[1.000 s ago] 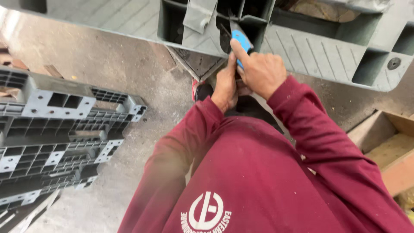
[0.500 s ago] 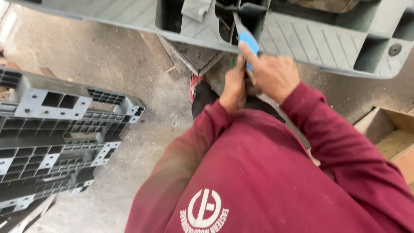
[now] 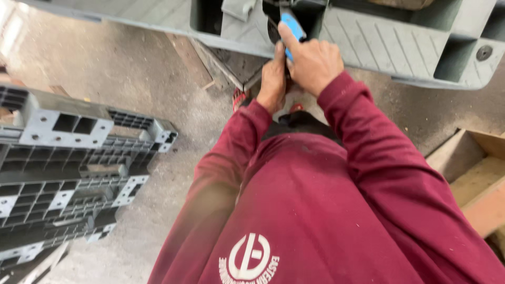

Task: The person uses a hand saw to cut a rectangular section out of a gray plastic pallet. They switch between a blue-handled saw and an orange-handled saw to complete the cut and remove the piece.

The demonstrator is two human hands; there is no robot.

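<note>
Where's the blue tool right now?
Top centre of the head view: the blue tool is gripped in the right hand, poking into the grey plastic pallet.

Blue-handled hand tool (image 3: 291, 26): slim, bright blue plastic grip, upper centre of the frame, tilted with its top end leaning left and running up into a dark recess, where its working end is hidden; its lower part is covered by the fingers gripping it. Grey moulded plastic pallet (image 3: 379, 37): large, ribbed on its face, with square open pockets and a round bolt head at the far right, spanning the top edge of the frame, the tool entering one of its central openings.
</note>
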